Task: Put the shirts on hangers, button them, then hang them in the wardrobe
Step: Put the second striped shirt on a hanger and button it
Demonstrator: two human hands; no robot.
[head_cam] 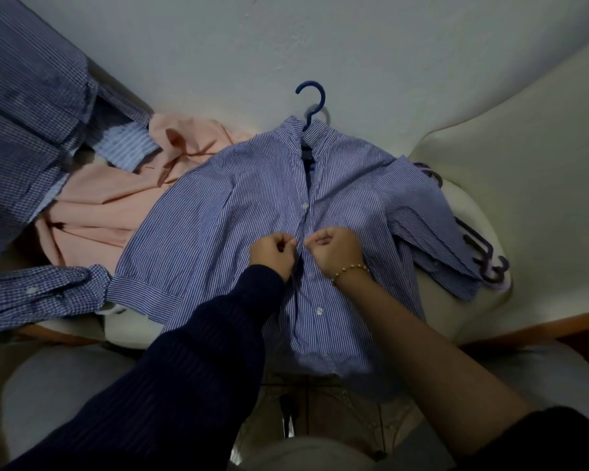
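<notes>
— Closest to the camera are two forearms, one in a dark sleeve, one bare with a bead bracelet. What are the hands doing?
— The left hand and the right hand have their fingers curled. Each pinches one front edge of the blue striped shirt. It lies flat on a pale cushion, with the blue hanger already inside its collar.
— Which step is this?
— Buttoning, I think, at the middle of the front. The upper button looks closed. Of the lower buttons I cannot say. The next move calls for pushing a button through its hole, then going downward.
— What is hidden?
— The button between the hands. The pink shirt is crumpled, the checked shirt is cut off at the left, and the spare hangers are half covered. No wardrobe is in view.
</notes>
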